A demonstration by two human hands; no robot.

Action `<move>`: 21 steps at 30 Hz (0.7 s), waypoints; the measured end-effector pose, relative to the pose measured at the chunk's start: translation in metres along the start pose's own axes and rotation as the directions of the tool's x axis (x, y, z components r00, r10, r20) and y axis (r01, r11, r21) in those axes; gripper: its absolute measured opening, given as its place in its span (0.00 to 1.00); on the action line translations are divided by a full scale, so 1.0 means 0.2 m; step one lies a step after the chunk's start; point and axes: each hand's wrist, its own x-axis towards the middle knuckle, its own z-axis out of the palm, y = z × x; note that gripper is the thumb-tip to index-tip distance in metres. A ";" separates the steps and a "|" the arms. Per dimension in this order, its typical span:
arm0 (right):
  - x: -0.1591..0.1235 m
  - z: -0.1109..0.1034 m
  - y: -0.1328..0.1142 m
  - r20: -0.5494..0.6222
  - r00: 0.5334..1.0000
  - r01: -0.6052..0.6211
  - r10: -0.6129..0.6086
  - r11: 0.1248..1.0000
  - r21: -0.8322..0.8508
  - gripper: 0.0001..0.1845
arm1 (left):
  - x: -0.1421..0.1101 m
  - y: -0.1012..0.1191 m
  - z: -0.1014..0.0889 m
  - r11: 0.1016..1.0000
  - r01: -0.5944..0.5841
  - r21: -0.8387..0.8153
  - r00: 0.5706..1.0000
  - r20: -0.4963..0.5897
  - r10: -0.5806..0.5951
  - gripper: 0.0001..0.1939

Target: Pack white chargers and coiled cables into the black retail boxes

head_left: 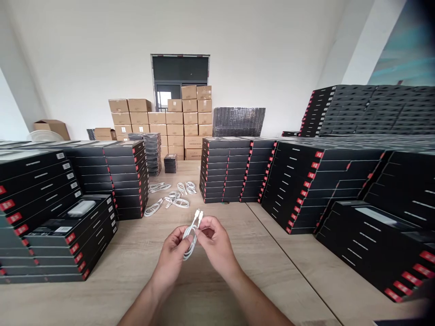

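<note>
A coiled white cable (188, 256) is held above the table between my two hands, its two plug ends pointing up and away from me. My left hand (174, 251) pinches the coil from the left, thumb on top. From the right, my right hand (217, 244) closes thumb and forefinger on the cable just below the plugs. Beyond my hands, several more coiled white cables (153, 207) lie loose on the wooden table (204, 294).
Tall stacks of black boxes with red labels stand left (95, 235) and right (295, 190). A white device (81, 208) rests on a lower left stack. Farther back are a small dark stack (170, 163) and brown cartons (175, 131). A seam crosses the tabletop at right.
</note>
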 end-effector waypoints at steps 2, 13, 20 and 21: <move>0.00 0.00 0.00 -0.061 0.994 0.080 -0.087 0.991 -0.107 0.14 | 0.00 0.00 0.00 1.000 -0.006 0.001 1.000 -0.002 0.006 0.16; 0.01 -0.04 0.03 -0.028 0.997 0.062 -0.070 0.973 -0.222 0.07 | 0.02 -0.05 0.00 0.982 -0.058 0.182 0.994 -0.081 0.074 0.18; 0.02 -0.25 -0.20 -0.156 0.984 0.041 -0.082 0.967 -0.250 0.12 | 0.03 -0.08 -0.04 0.970 0.005 0.245 0.988 -0.153 0.033 0.24; -0.03 -0.34 -0.25 -0.160 0.983 0.036 -0.086 0.954 -0.296 0.13 | 0.03 -0.08 -0.05 0.968 0.008 0.252 0.991 -0.134 0.027 0.24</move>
